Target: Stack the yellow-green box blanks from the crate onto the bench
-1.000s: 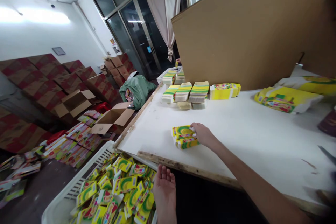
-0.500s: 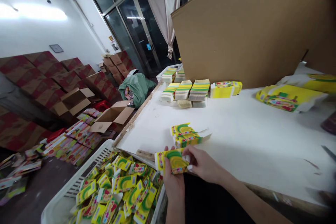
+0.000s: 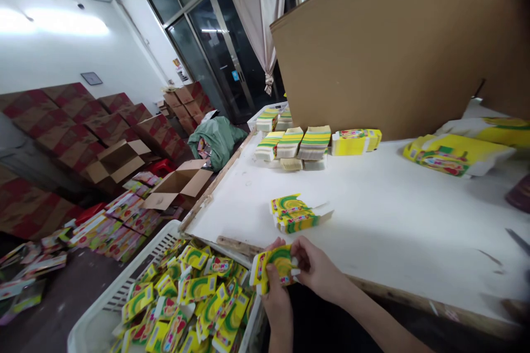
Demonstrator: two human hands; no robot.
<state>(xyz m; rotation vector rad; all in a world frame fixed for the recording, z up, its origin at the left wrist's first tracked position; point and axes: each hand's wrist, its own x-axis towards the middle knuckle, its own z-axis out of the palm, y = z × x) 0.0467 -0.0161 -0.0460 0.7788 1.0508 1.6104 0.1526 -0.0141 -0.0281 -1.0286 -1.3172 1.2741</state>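
A small yellow and green carton (image 3: 265, 269) is held between both hands at the table's near edge. My left hand (image 3: 278, 292) grips it from below, thumb across its printed face. At its right end, the bent fingers of my right hand (image 3: 312, 267) pinch the white flaps. Just beyond, a few similar cartons (image 3: 295, 214) lie on the white table (image 3: 372, 198), white flaps sticking out to the right. Left of my hands, a white basket (image 3: 89, 314) holds many yellow cartons (image 3: 199, 289).
Stacks of flat cartons (image 3: 314, 143) and a yellow carton bundle (image 3: 356, 142) line the table's back, before a tall cardboard sheet (image 3: 372, 49). More yellow packaging (image 3: 455, 154) and a dark pointed tool (image 3: 517, 241) are at right. Open boxes (image 3: 180, 185) stand on the floor at left.
Both hands have moved slightly down toward me with the carton, and the carton has tilted. My right fingers remain at its right end.
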